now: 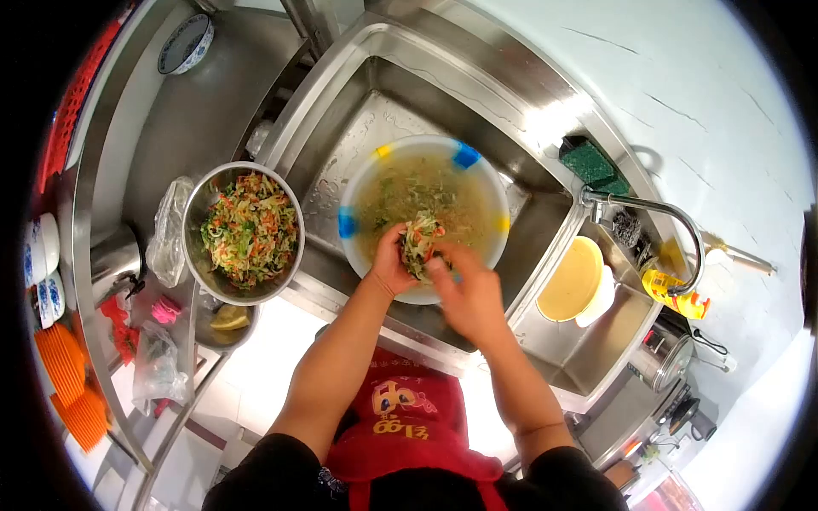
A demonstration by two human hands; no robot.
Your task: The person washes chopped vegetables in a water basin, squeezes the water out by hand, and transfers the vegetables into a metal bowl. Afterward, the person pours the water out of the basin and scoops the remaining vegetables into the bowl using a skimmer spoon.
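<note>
My left hand (393, 263) is closed around a clump of shredded vegetables (419, 243), pale green with orange bits, held over the large basin (352, 255). My right hand (470, 294) is at the clump's right side, its fingers smeared by motion, so their grip does not show. The white basin has blue and yellow patches and stands in the steel sink. Cloudy water (464, 192) with floating vegetable shreds fills it. To the left, a steel bowl (192, 255) is full of mixed shredded vegetables (251, 228).
A faucet (682, 213) arches over a smaller sink holding a yellow bowl (573, 277). Green scouring pads (592, 163) and a yellow bottle (673, 292) sit along the right edge. On the left shelf are a patterned bowl (187, 43) and a plastic bag (169, 232).
</note>
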